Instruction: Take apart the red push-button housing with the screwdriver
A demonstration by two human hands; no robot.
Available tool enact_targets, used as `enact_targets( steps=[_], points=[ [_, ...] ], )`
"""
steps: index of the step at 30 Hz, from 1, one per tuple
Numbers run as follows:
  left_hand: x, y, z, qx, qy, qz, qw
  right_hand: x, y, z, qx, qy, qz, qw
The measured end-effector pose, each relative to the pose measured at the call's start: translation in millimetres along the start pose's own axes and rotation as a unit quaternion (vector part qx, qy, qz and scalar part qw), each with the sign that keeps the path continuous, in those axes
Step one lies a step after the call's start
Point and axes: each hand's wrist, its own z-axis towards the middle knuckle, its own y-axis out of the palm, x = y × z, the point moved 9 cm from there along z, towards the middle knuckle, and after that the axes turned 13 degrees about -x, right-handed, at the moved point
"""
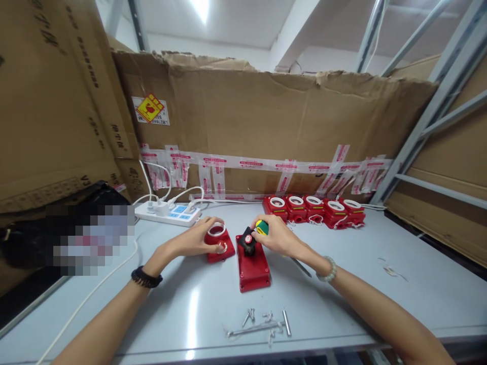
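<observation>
My left hand (196, 237) grips a small red cover (213, 255) at its edges, fingers at the far side and thumb at the near side. The cover has a white ring and a round red part under my thumb. In my right hand (279, 235) is a screwdriver (262, 226) with a green and yellow handle; its shaft points back toward me under the hand. The right fingertips are close to a black block (249, 242) with a round red and white top; whether they touch it I cannot tell. That block stands on a longer red box (254, 274) on the table.
Several red boxes with white rings (314, 202) stand in a row at the back. A white power strip (167, 213) with plugs lies back left. Screws (249, 316) and a T-shaped metal rod (286, 323) lie in front. A cardboard wall (266, 121) borders the table.
</observation>
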Motion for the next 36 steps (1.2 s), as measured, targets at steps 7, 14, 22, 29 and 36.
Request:
enact_targets(
  steps=[7, 14, 22, 29, 36],
  points=[
    [65, 8.6, 4, 0.035, 0.133, 0.038, 0.99, -10, -16, -8, 0.025, -0.02, 0.038, 0.999],
    [63, -17.0, -4, 0.084, 0.146, -0.009, 0.986, -38, -1, -20, -0.047, -0.05, 0.098, 0.993],
    [31, -42.2, -42, -0.066, 0.052, -0.143, 0.986, -73, 74, -15, -0.138, -0.074, -0.041, 0.987],
    [33, -29.7, -51, -0.15, 0.056, -0.182, 0.97, -93, 98, -5, -0.166, -0.125, -0.153, 0.966],
    [53, 39.7, -23, -0.279, 0.065, -0.174, 0.942, -62, 25, -17, -0.083, -0.04, -0.092, 0.991]
  ],
)
